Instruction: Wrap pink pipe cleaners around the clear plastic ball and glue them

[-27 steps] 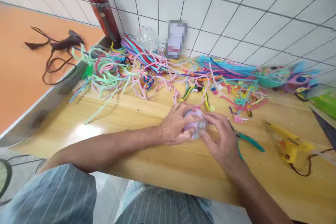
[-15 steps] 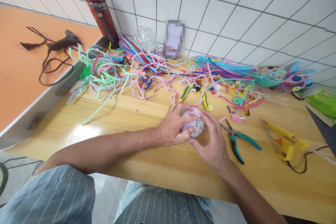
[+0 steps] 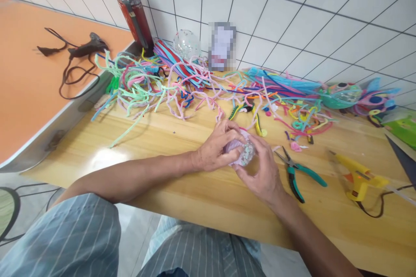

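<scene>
Both hands meet over the middle of the wooden table (image 3: 182,199). My left hand (image 3: 216,149) and my right hand (image 3: 261,171) cup a small clear ball (image 3: 244,154) partly wrapped in pale purple pipe cleaner. The left fingers curl over its top, and the right fingers press on it from the near right side. Much of the ball is hidden by the fingers. Green-handled pliers (image 3: 297,175) lie just right of my right hand.
A heap of coloured pipe cleaners (image 3: 195,82) spreads along the back. A yellow glue gun (image 3: 357,175) lies at right, a red flask (image 3: 131,8) and a clear ball (image 3: 186,44) by the tiled wall. A black glue gun (image 3: 86,47) rests on the orange table at left.
My right hand has drawn back off the pliers and shifted around the ball's near side. The ball has turned a little between the hands. The camera view shifted slightly.
</scene>
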`<control>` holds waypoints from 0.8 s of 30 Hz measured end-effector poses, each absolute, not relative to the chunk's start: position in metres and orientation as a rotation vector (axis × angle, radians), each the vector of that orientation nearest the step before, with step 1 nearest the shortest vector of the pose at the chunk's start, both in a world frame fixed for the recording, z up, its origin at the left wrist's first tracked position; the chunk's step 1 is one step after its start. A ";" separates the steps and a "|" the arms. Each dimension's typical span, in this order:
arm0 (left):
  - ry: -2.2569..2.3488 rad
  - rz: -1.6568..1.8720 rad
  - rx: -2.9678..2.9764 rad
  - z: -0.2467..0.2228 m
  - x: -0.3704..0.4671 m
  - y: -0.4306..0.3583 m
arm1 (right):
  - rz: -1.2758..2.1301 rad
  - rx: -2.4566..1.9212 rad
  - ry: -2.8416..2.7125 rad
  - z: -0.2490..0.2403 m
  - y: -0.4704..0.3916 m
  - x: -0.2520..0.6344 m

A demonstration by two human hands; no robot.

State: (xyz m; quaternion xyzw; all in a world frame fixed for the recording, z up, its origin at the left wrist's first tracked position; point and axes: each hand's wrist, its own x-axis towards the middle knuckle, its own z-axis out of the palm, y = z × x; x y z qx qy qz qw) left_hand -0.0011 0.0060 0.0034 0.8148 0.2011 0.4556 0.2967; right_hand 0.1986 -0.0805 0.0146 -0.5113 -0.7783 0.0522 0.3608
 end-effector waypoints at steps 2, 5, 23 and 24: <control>0.550 1.191 2.151 0.006 -0.001 0.006 | 0.159 -1.316 -2.014 0.015 -0.078 0.200; 0.583 1.118 2.155 0.011 -0.001 0.007 | 0.183 -1.295 -2.041 0.017 -0.075 0.203; 0.531 1.223 2.392 -0.001 -0.018 -0.022 | 0.109 -1.165 -2.154 0.014 -0.087 0.214; 0.533 1.234 2.393 -0.001 -0.018 -0.022 | 0.099 -1.174 -2.148 0.014 -0.089 0.214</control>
